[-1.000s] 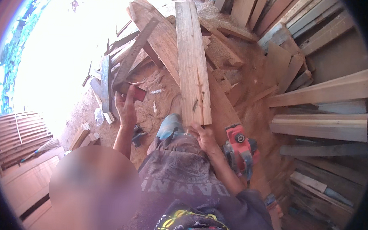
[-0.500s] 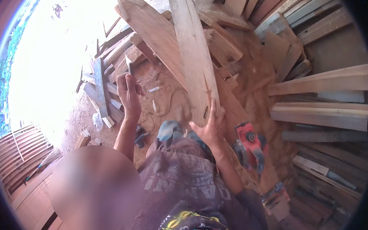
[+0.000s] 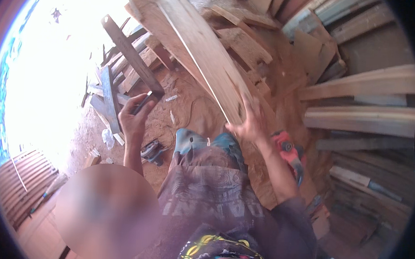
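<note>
My left hand (image 3: 135,116) is closed round the short stock of a carpenter's square (image 3: 132,52). The square's long dark blade, with a hole near its end, points away to the far left. My right hand (image 3: 250,116) grips the near end of a long pale plank (image 3: 204,50), thumb on the left edge and fingers over the right side. That plank is tilted, its left edge catching the light. Beneath it lies a wider brown board (image 3: 152,18), partly hidden by the plank.
A red power tool (image 3: 287,149) is beside my right forearm. Another dark tool (image 3: 153,151) rests on the sawdust by my left forearm. Offcuts (image 3: 109,93) are heaped at the left, and stacked timber (image 3: 360,120) lines the right side.
My right hand has tilted the plank, and its far end has swung left. My left hand has come lower and turned the square, so its blade shows broadside.
</note>
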Demonstrator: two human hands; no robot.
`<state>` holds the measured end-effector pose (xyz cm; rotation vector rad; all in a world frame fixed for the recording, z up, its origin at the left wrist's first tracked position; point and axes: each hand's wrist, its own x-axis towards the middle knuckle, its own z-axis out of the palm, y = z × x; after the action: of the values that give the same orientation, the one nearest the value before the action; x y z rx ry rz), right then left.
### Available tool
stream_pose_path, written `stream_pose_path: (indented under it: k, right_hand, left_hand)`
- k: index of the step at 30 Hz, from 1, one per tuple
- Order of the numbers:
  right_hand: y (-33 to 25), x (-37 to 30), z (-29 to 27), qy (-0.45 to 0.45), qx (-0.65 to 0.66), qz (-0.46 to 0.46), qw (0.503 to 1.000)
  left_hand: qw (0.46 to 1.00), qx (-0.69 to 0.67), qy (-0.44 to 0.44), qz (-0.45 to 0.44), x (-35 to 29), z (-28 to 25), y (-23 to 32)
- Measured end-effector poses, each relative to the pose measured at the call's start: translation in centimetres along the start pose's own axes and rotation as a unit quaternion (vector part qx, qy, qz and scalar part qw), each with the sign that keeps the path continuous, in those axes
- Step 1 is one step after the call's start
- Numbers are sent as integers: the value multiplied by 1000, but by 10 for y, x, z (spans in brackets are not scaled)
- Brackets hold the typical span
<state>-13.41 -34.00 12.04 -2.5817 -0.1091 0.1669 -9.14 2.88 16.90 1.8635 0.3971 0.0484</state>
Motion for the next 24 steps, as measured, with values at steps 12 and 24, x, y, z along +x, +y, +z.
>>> stream_pose_path:
  k: [12, 24]
  right_hand:
    - [62, -115, -80, 172, 15, 122, 977]
    - [104, -223, -115, 10, 327, 371, 869]
  left_hand:
    - [981, -92, -133, 103, -46, 73, 53]
    - [961, -41, -266, 72, -54, 139, 16]
